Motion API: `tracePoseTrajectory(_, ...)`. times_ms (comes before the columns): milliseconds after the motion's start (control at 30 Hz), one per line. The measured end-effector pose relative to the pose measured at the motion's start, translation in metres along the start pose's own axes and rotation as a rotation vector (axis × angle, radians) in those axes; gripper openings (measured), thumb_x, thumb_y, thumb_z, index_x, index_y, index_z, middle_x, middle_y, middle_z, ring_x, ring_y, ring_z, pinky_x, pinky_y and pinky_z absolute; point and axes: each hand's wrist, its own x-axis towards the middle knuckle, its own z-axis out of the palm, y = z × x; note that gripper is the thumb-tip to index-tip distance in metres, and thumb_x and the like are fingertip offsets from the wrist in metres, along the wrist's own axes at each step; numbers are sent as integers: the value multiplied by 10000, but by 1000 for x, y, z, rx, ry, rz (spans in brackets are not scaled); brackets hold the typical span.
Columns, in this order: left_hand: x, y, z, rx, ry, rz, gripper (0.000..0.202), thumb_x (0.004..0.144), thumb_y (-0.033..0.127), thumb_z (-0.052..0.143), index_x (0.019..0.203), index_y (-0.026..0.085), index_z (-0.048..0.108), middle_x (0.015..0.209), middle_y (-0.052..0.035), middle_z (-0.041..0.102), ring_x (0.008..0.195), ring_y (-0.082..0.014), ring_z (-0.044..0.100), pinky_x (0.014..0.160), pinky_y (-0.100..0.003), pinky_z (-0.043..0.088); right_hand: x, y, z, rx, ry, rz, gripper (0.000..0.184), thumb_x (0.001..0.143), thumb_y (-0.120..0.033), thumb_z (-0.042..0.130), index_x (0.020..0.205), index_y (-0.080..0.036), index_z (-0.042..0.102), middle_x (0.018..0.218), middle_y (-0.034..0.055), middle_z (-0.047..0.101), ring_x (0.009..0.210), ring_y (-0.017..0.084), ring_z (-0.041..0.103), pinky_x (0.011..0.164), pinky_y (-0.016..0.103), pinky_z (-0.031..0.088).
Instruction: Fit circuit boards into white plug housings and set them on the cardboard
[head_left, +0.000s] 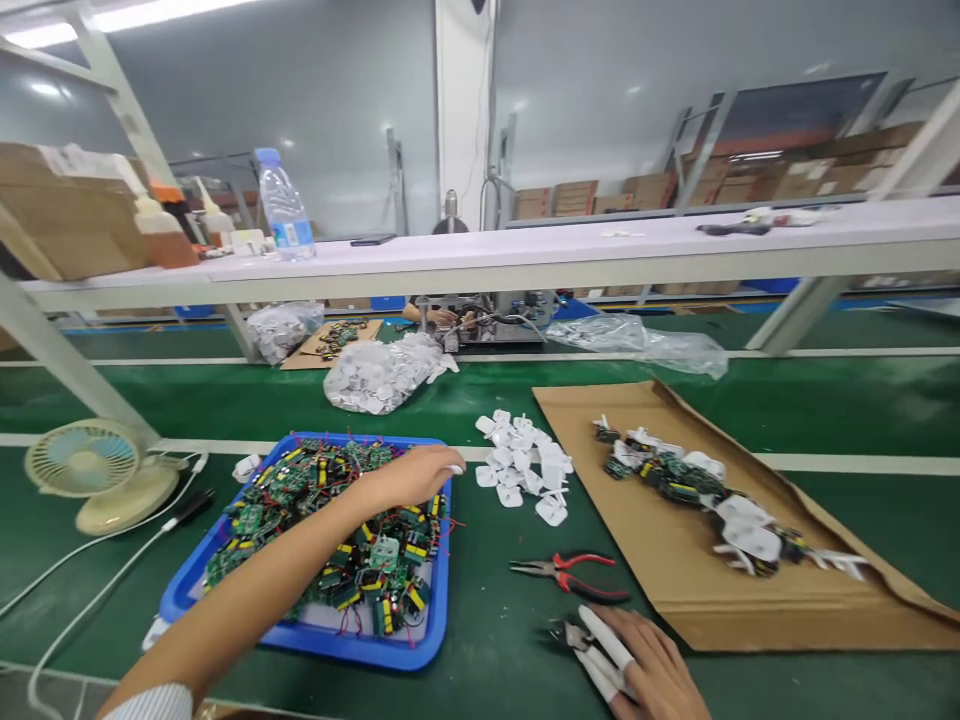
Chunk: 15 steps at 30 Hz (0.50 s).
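My left hand reaches across a blue tray heaped with green circuit boards. Its fingers are curled down together at the tray's right rim, and what they pinch is hidden. My right hand rests on the green bench at the bottom edge. White cots cover its fingers, which are wrapped on small cutters. Red-handled pliers lie just beyond it. Loose white plug shells sit between the tray and a cardboard sheet carrying assembled boards and shells.
A small desk fan and its cables lie at the left. A bag of white parts and a clear plastic bag sit farther back. On the raised shelf stands a water bottle. Beyond it a co-worker's hands are at a machine.
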Motion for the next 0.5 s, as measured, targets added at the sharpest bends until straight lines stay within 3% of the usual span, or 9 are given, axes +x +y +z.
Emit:
tracePoseTrajectory(67,32,17,28,8,-74,59,240,882,102,539,977,226,720,1027,-66,683,917,-236,688,863,-300,524,0,-5,-1,-8,-7,37,361,817,-60,515,1110,-235,632,1171,72,715,1050,216,677,911,370,518)
tracePoseTrajectory(133,60,28,45,24,-113,86,243,844,65,558,937,211,729,1033,-82,651,816,-222,685,829,-320,547,-2,-8,0,2,-11,79,431,810,-50,512,1183,-236,619,1192,68,710,1066,220,676,924,382,522)
tracePoseTrajectory(200,83,36,48,42,-111,94,252,831,56,570,968,199,726,1104,-100,616,809,-219,682,852,-356,562,-3,-10,-1,5,-7,106,445,828,-58,516,1227,-230,612,1193,69,709,1079,220,673,940,389,524)
tracePoseTrajectory(267,98,48,43,59,-76,99,336,823,35,551,1079,194,698,1207,-122,578,917,-248,678,929,-414,550,-4,-12,-2,-1,3,119,429,866,-75,517,1267,-203,604,1171,80,713,1079,214,670,956,386,521)
tracePoseTrajectory(333,101,70,37,68,-42,119,437,817,6,506,1185,195,648,1286,-135,552,1061,-272,645,999,-446,521,-3,-14,-3,2,6,136,407,897,-92,512,1285,-182,600,1156,90,714,1078,209,666,972,384,518)
tracePoseTrajectory(400,89,102,39,41,-36,218,461,824,15,490,1218,212,623,1324,-122,557,1162,-263,609,1036,-418,507,-2,-16,-2,9,3,171,396,904,-111,521,1281,-197,608,1157,86,714,1070,212,668,968,387,527)
tracePoseTrajectory(433,78,120,44,12,-47,293,443,833,42,513,1210,245,624,1333,-91,571,1189,-239,603,1045,-372,506,-2,-18,-1,6,3,197,394,900,-123,534,1274,-215,616,1151,79,717,1057,219,672,955,392,538)
tracePoseTrajectory(500,51,156,65,-130,-76,594,398,863,166,612,1232,314,625,1339,-61,610,1141,-234,645,1009,-356,537,-2,-20,2,-17,10,256,382,887,-144,560,1245,-256,635,1123,61,725,1028,240,680,926,413,557)
